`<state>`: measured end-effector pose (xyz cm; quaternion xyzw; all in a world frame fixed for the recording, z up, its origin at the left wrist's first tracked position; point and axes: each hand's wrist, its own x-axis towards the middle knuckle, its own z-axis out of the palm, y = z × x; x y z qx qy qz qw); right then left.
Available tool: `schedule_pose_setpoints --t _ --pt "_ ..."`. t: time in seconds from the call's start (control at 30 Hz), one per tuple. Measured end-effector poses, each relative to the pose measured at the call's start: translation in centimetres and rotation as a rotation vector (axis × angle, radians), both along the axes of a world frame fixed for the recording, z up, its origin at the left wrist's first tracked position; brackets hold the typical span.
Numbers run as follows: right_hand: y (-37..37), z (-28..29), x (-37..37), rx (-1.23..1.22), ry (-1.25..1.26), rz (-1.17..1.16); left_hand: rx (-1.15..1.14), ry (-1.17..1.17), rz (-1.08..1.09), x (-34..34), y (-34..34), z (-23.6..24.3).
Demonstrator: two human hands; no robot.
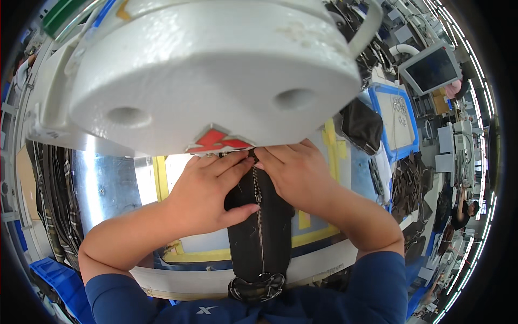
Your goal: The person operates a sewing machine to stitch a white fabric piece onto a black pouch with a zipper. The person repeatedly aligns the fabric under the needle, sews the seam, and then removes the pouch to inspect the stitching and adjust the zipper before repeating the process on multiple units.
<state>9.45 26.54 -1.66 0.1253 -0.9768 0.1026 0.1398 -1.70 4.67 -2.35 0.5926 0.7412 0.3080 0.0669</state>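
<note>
A long black fabric piece (243, 245) with a metal zipper (260, 227) down its middle lies under the head of a white sewing machine (216, 86). The zipper's slider (258, 198) sits between my wrists. My left hand (213, 183) rests flat on the fabric's left side, its fingers stretched toward the zipper and its thumb apart, touching near the teeth. On the right side, my right hand (297, 175) lies palm down with its fingers extended, some tips near the zipper's far end. The machine head hides the needle area and some fingertips. The fabric's near end bunches against my shirt.
Yellow tape (205, 255) frames a pale area of the work surface. Dark garments hang or lie at the left (56, 200). To the right are a blue-rimmed tray (396, 121), a black pouch-like piece (362, 127) and dark fabric pieces (413, 186). A blue crate (62, 286) stands at lower left.
</note>
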Motion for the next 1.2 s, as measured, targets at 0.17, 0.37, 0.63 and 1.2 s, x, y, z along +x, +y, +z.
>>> schedule_pose_setpoints --t 0.17,0.37,0.63,1.2 --pt "0.1 -0.4 -0.1 -0.004 0.005 -0.012 -0.053 0.055 -0.008 -0.2 0.2 0.4" --pt "-1.2 0.2 -0.5 -0.002 -0.018 -0.075 -0.125 0.035 0.038 -0.2 0.0 1.0" --pt "-3.3 -0.1 -2.7 0.035 -0.171 -0.104 -0.178 0.068 0.171 -1.1 -0.9 1.6" --pt "-3.1 0.1 -2.5 0.028 -0.068 -0.074 -0.138 0.117 0.134 -1.2 -0.8 1.4"
